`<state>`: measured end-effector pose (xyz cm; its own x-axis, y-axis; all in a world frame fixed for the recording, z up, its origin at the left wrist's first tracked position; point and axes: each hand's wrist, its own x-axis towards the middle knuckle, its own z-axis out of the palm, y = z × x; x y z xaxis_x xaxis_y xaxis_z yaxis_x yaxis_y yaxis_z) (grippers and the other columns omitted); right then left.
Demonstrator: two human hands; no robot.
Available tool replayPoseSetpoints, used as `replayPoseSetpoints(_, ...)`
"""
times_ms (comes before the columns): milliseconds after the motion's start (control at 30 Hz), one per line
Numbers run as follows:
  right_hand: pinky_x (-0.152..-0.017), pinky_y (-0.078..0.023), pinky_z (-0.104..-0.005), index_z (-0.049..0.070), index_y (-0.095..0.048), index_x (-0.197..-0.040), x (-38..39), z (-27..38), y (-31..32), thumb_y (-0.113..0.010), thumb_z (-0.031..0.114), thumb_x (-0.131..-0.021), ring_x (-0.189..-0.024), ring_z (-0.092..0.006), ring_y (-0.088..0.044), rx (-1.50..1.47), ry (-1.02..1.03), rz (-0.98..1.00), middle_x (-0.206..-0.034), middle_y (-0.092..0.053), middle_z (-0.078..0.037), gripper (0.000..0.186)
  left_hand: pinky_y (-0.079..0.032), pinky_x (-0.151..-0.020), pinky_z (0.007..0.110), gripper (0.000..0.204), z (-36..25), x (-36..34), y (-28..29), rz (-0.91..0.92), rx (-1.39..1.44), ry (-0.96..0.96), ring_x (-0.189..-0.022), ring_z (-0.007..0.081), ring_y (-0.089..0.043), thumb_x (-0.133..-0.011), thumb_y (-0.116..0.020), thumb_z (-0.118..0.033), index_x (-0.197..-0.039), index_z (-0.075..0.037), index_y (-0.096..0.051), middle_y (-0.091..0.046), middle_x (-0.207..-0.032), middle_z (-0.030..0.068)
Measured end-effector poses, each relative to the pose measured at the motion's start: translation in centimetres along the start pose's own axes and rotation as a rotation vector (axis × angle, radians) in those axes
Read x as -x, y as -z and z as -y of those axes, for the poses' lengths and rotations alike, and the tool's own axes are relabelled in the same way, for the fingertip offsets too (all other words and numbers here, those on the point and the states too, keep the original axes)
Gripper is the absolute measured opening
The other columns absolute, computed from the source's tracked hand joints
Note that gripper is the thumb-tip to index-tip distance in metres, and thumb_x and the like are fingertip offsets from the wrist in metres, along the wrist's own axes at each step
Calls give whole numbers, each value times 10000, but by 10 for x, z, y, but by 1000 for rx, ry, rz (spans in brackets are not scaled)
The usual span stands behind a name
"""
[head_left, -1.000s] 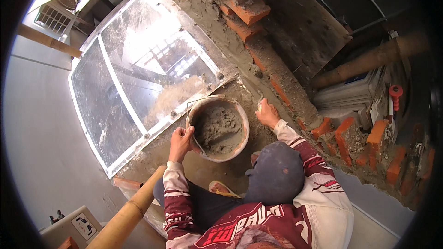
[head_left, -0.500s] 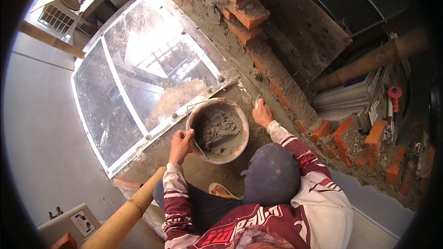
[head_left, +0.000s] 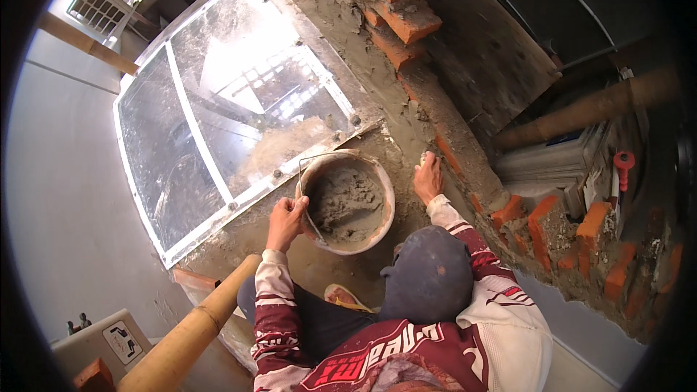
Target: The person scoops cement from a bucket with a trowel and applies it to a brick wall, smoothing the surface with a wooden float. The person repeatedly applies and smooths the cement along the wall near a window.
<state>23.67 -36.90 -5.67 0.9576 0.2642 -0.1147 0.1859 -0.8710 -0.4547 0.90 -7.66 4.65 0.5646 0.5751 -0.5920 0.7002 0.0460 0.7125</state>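
Hands apart: left hand (head_left: 285,219) clamped on mortar bucket (head_left: 348,203) rim, right hand (head_left: 428,178) pressed on mortar ledge (head_left: 406,120).

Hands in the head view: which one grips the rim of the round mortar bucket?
The left hand grips the rim of the round, mortar-filled bucket. The right hand is apart from it, pressed on the mortared brick wall.
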Motion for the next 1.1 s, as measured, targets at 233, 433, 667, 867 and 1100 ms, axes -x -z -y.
replayPoseSetpoints(233,-797,-500,-500,45,-436,-1261,-8,8,-5,-601,179,-928,-975,-435,-618,-17,138,91,-1161,-566,-235,395,-466,-476,267,430,-1,2,1,4,0,4,-561,94,-523,-935,-666,-425,-849,-21,-546,-519,-701,12)
replayPoseSetpoints(433,-847,-484,-466,-2,-518,-1203,-45,21,-22,-569,241,-920,-995,-402,-616,-499,-102,305,-1095,-612,-240,377,-472,-478,274,424,2,0,1,6,-26,9,-573,96,-530,-937,-663,-419,-858,-18,-551,-527,-702,17)
replayPoseSetpoints(667,-837,-488,-482,-29,-532,-1233,-12,-6,0,-556,261,-913,-958,-433,-628,-295,78,57,-1008,-650,-247,433,-506,-675,398,501,24,-8,5,-86,-168,0,-727,281,-642,-915,-644,-455,-845,37,-578,-648,-792,191)
replayPoseSetpoints(867,-858,-479,-515,-3,-540,-1195,-37,20,-11,-550,264,-938,-1043,-449,-611,-201,36,239,-1112,-646,-252,371,-485,-779,485,498,28,-12,8,-123,-368,-21,-869,456,-635,-957,-565,-448,-910,48,-573,-654,-899,290)
replayPoseSetpoints(1100,-901,-468,-488,0,-552,-1146,-74,43,-1,-552,277,-951,-1090,-422,-603,-89,-101,286,-1144,-640,-238,339,-476,-847,535,495,40,-12,8,-142,-560,-23,-973,507,-614,-1007,-453,-388,-971,97,-551,-627,-985,371)
